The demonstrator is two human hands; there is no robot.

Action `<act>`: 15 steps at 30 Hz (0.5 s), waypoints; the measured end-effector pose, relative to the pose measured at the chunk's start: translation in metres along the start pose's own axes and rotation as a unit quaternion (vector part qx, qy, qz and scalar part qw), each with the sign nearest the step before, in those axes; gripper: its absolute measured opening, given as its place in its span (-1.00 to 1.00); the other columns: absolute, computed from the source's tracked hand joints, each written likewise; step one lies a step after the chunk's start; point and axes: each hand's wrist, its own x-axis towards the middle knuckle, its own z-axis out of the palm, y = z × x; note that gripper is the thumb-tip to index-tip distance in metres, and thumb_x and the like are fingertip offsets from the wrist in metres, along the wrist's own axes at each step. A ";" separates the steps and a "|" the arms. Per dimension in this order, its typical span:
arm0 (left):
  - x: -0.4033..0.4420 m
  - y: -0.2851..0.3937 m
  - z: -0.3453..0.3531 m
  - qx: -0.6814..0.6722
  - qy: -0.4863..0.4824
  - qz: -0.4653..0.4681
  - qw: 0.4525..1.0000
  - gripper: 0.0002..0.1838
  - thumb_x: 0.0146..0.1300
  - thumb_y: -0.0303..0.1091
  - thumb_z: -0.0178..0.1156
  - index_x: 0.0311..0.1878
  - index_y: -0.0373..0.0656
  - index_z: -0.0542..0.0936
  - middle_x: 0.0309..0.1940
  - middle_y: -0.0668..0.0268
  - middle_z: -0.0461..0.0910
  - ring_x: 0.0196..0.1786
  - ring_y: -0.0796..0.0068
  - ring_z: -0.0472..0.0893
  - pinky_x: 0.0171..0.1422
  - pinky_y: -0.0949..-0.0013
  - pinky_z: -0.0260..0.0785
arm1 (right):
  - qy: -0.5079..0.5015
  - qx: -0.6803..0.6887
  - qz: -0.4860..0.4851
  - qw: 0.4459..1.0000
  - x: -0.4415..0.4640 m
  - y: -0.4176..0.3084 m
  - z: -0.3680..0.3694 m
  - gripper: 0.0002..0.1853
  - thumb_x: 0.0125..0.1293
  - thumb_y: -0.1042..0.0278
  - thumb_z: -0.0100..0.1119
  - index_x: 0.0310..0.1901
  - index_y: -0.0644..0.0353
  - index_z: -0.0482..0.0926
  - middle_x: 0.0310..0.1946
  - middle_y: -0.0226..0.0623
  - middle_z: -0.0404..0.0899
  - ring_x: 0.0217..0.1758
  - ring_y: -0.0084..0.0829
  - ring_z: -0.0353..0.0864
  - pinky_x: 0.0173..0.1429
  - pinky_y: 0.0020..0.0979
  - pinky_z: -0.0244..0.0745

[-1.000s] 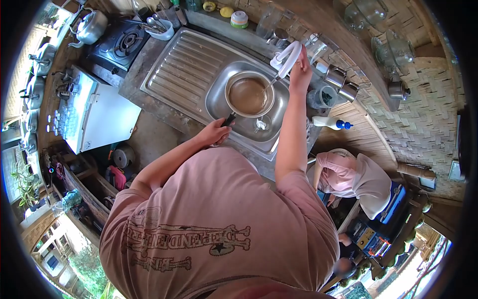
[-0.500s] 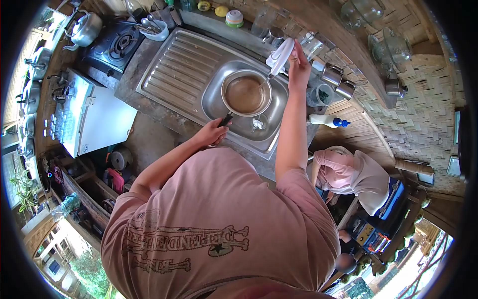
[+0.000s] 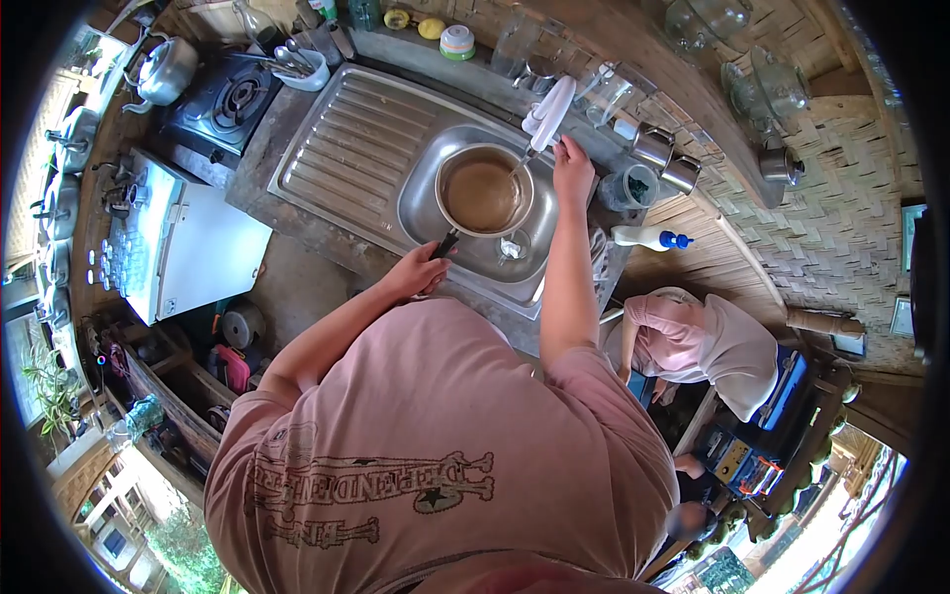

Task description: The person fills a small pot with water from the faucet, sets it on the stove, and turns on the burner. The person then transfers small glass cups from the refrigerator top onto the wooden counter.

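A saucepan (image 3: 482, 230) of cloudy brownish liquid rests in the steel sink (image 3: 416, 188), beneath the tap. Its black handle (image 3: 445, 244) points toward me, and my left hand (image 3: 421, 271) is closed around the end. On the far right of the sink stands a tap (image 3: 530, 155), a thin stream seeming to run from its spout into the pan. A long white piece (image 3: 550, 109) sits over the tap. Beside the spout is my right hand (image 3: 573, 178), fingers loosely stretched and nothing visible in them; whether they touch the tap I cannot tell. A small whitish clump (image 3: 511, 247) lies by the drain.
Left of the basin is the ribbed drainboard (image 3: 356, 129), with a gas stove (image 3: 230, 104) and kettle (image 3: 165, 69) beyond. A clear container (image 3: 629, 188), metal mugs (image 3: 653, 146) and a blue-capped bottle (image 3: 648, 238) stand right. Another person (image 3: 693, 342) is at right.
My right hand has come down from the upper end of the white piece to beside the spout. My left hand keeps its hold on the saucepan handle.
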 end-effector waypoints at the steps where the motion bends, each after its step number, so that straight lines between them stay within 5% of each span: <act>1: 0.000 0.000 0.000 0.001 0.000 0.000 1.000 -0.60 0.47 -0.36 0.05 0.32 -0.25 0.39 -0.52 0.46 0.33 -0.59 0.67 0.31 -0.50 0.52 0.18 | -0.010 0.004 0.020 1.000 -0.002 -0.002 -0.002 -0.71 0.36 0.31 0.31 0.05 0.22 0.71 0.04 -0.07 0.70 0.07 -0.09 0.71 0.14 -0.22 0.62; 10: 0.000 0.001 0.001 0.013 -0.003 0.004 1.000 -0.60 0.48 -0.38 0.04 0.33 -0.23 0.39 -0.51 0.46 0.33 -0.57 0.67 0.31 -0.50 0.51 0.18 | -0.007 -0.047 0.032 0.998 -0.004 0.015 0.005 -0.76 0.40 0.26 0.25 0.05 -0.03 0.74 -0.17 -0.03 0.73 -0.09 0.00 0.73 -0.03 -0.12 0.60; 15: 0.002 -0.001 0.000 -0.014 -0.011 -0.002 1.000 -0.61 0.48 -0.39 0.03 0.33 -0.24 0.39 -0.52 0.46 0.32 -0.57 0.67 0.32 -0.50 0.51 0.18 | -0.009 -0.034 0.039 0.999 -0.005 0.010 0.003 -0.76 0.39 0.27 0.27 0.05 -0.01 0.73 -0.16 -0.04 0.73 -0.10 -0.05 0.74 -0.02 -0.17 0.60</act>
